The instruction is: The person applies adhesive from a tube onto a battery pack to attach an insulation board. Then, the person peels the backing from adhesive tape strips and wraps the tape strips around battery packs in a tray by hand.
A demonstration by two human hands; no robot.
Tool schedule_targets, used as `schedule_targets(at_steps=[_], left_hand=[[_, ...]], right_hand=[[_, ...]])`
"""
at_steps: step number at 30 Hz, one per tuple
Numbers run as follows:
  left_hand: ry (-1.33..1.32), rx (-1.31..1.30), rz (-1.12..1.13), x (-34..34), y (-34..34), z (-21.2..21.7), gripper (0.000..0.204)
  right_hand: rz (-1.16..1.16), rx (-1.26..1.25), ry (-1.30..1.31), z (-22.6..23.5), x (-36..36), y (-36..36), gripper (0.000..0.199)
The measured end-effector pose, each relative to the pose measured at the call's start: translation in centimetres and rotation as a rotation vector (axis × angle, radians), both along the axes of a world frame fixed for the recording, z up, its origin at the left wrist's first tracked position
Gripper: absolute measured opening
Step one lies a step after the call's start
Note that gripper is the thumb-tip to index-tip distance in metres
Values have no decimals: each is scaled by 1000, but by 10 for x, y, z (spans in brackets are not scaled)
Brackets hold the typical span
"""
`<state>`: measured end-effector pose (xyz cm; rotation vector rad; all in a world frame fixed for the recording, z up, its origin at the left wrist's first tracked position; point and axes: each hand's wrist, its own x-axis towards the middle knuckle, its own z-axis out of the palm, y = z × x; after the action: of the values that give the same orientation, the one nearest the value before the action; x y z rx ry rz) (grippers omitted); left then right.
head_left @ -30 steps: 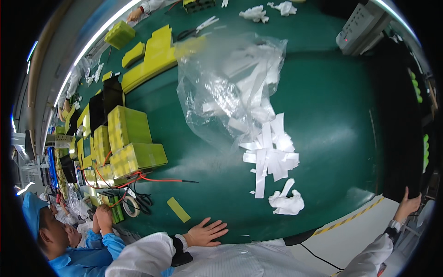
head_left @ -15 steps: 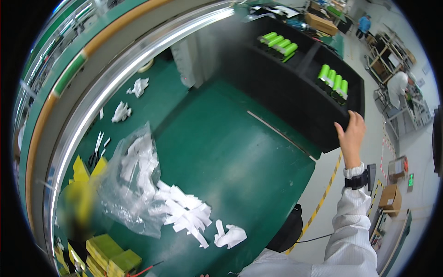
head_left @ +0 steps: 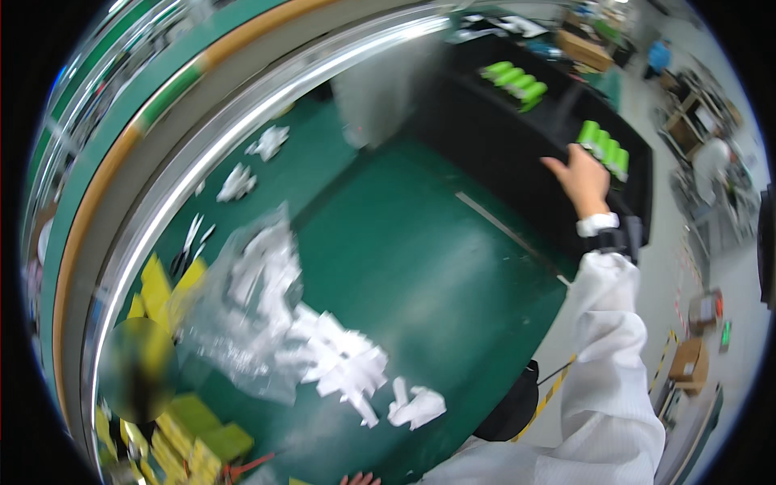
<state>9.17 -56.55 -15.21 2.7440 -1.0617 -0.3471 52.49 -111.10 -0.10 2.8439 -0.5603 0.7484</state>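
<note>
My right hand (head_left: 584,179) is stretched way out to the black tray (head_left: 517,137) on the far side, arm nearly straight, white sleeve (head_left: 610,339) running up to a white wristband. Fingers are loosely spread and not gripping anything that I can see — the fingertips sit right at the near edge of a row of green cylinders (head_left: 605,147), though whether they're actually touching is hard to tell at this angle. Those cylinders lie side by side in a neat row, probably so they're easy to pick one at a time; a second row (head_left: 514,81) lies further beyond my fingers.

Left hand (head_left: 360,478) — only the fingertips peek in at the bottom edge, resting flat-ish on the green mat (head_left: 420,267), so I can't tell how open it is. Just ahead of those fingers are white paper scraps (head_left: 347,368) and a crumpled clear plastic bag (head_left: 242,315), likely just pushed aside.
</note>
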Motion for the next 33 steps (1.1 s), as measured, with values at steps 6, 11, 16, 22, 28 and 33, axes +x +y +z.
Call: schedule_targets(at_steps=[6, 11, 16, 22, 28, 33], left_hand=[[-266, -428, 649, 127, -2, 57, 31], [-602, -681, 1028, 258, 27, 100, 16], [-396, -459, 687, 302, 49, 70, 22], [-296, -438, 533, 360, 32, 24, 24], [-503, -407, 649, 406, 9, -4, 24], [-38, -78, 827, 410, -3, 7, 18]], right_hand=[[285, 33, -139, -14, -8, -43, 43], [369, -168, -258, -47, 2, -32, 45], [207, -204, -85, -99, 40, -208, 56], [-1, -250, 114, -47, 53, -126, 70], [-11, -298, 4, -29, 25, -86, 63], [-116, -250, 71, -21, 18, -54, 63]])
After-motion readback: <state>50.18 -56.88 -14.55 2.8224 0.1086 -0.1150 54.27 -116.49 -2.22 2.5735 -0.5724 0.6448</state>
